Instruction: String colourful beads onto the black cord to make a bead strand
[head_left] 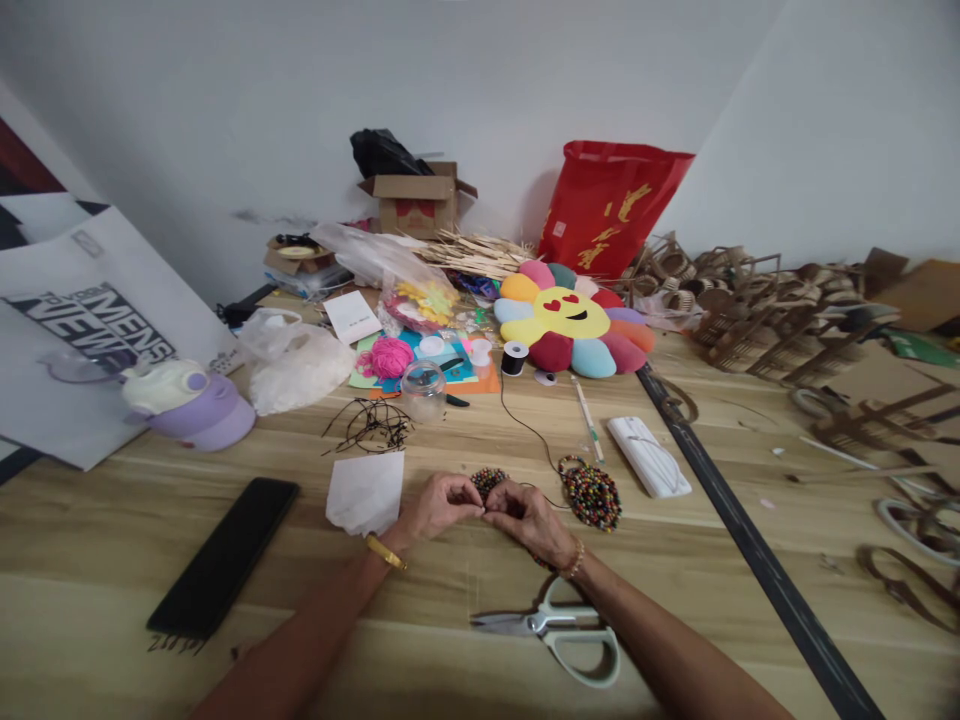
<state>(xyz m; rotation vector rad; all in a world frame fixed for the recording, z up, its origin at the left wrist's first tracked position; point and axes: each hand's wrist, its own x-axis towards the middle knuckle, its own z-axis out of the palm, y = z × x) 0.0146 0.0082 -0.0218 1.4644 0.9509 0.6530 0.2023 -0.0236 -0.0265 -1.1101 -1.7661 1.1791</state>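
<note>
My left hand (437, 506) and my right hand (529, 516) meet at the table's middle, fingers pinched together on a small beaded piece (489, 481) of mixed colours. A second, larger beaded piece (592, 492) lies just right of my right hand. A thin black thread (525, 425) runs from it up to a black spool (514, 357). White-handled scissors (555, 625) lie under my right forearm, close to the front edge.
A black phone (226, 554), white paper (367, 491), tangled black thread (370, 424), a clear jar (424, 390), pink yarn (390, 357), a flower cushion (571, 320), a white case (649, 456), a purple cup (191, 404), a red bag (611, 205) and wooden cutouts (780, 310) surround me.
</note>
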